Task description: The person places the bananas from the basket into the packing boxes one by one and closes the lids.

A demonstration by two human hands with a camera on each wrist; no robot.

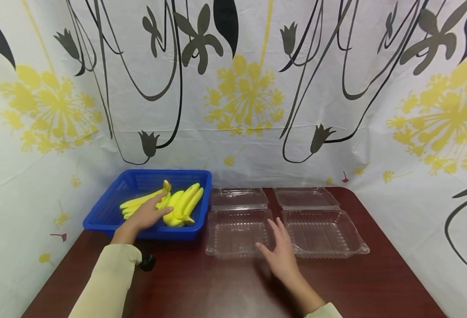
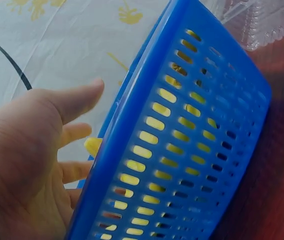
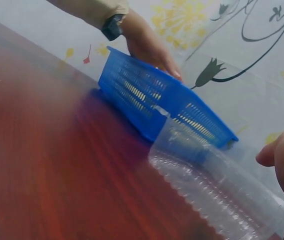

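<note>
Yellow bananas in bunches lie in a blue plastic basket at the left of the table. My left hand reaches over the basket's near side, its fingers at the stem end of the left bunch. In the left wrist view, the thumb is spread away from the fingers, and a yellow tip shows beside them. My right hand, fingers apart, hovers by the near edges of two clear hinged containers. The left container and the right container both have their lids raised behind them.
The dark red-brown table runs up to a patterned white curtain at the back and sides. The basket's right wall stands close to the left container. A dark band circles the left wrist.
</note>
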